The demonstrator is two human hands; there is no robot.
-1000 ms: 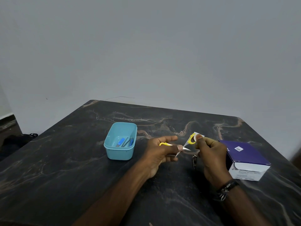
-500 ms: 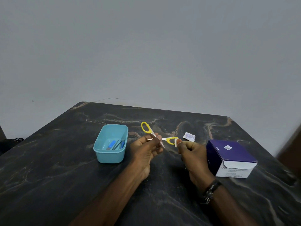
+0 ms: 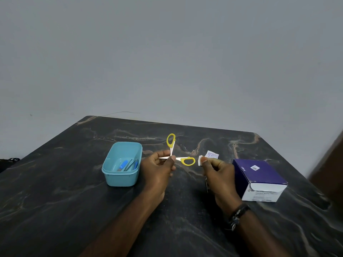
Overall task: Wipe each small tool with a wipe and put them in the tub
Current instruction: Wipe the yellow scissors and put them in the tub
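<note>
The right hand (image 3: 218, 175), beaded wristband on its wrist, has pulled clear of the scissors since half a second ago; it now pinches only a small folded white wipe (image 3: 200, 160) between thumb and fingertips, just beside the nearer yellow loop and apart from it. The left hand (image 3: 158, 168) grips the small yellow-handled scissors (image 3: 173, 153) at the pivot, thumb clamped over the crossing, held above the dark veined marble-look table (image 3: 55, 182). The scissors are spread wider than before: one plastic loop handle points up and away, the other out to the right, and a pale blade tip pokes left past the fingers. The long axis of the upright half runs near vertical. Left of that hand sits the rounded, smooth teal plastic tub (image 3: 121, 178), holding slim blue-handled tools (image 3: 128, 165). To the right stands a purple-and-white cardboard box (image 3: 259, 178), one end open. Farther back, a torn white printed sachet (image 3: 212, 155) lies flat on the table.
</note>
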